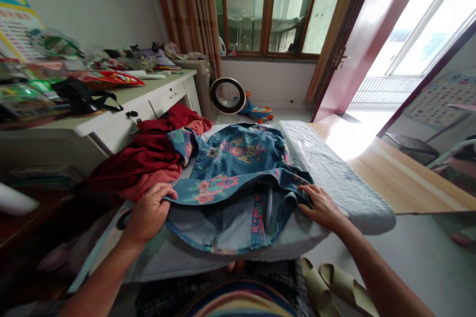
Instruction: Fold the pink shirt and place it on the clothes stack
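Note:
A blue denim shirt [234,153] with pink and yellow flowers lies spread before me, its hem towards my body. My left hand [150,208] pinches the left end of the raised hem. At the right end, my right hand [316,203] has its fingers and thumb closed on the edge of the cloth. Between my hands the upper layer is lifted, so the pale inside [234,228] of the lower layer shows. Within the opening is a grey curved strip [270,208] that I cannot make out. The shirt rests on a light quilted cover [316,158].
Red clothes [148,158] are heaped at the left, touching the shirt's sleeve. A cluttered white desk [137,96] stands beyond them. Wooden board [394,173] extends to the right. A round white-rimmed fan [227,95] stands by the window wall; slippers [342,287] lie on the floor.

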A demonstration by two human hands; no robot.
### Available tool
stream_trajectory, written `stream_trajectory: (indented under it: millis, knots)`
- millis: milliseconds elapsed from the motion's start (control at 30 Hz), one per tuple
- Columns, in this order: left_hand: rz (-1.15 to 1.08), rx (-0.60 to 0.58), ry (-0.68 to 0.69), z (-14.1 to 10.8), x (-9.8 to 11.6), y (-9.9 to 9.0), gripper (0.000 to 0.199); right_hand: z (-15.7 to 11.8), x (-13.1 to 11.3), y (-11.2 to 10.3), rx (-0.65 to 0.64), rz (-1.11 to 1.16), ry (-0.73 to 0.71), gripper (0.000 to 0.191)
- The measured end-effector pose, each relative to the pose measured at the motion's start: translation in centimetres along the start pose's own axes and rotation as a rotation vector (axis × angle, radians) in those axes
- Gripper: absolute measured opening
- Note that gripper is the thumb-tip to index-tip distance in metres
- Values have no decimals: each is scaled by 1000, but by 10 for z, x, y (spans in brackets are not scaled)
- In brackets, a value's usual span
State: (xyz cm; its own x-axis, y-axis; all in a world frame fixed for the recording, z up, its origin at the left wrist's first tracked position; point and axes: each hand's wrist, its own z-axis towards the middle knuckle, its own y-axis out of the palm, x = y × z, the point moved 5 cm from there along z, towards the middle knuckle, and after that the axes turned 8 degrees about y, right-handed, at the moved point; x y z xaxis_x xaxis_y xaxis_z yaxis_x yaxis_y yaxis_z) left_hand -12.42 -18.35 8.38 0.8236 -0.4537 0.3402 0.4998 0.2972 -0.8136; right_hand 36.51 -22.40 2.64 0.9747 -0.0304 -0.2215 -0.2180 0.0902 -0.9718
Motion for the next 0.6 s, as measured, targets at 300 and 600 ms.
stream_trajectory:
  millis: [300, 600]
  knots:
    - [-48, -521, -141, -34, -39, 23, 24, 0, 5, -15, 95, 135, 22, 43]
    - [-195, -476, -169, 14, -47, 16, 42, 6, 16, -75, 43, 491, 206, 22]
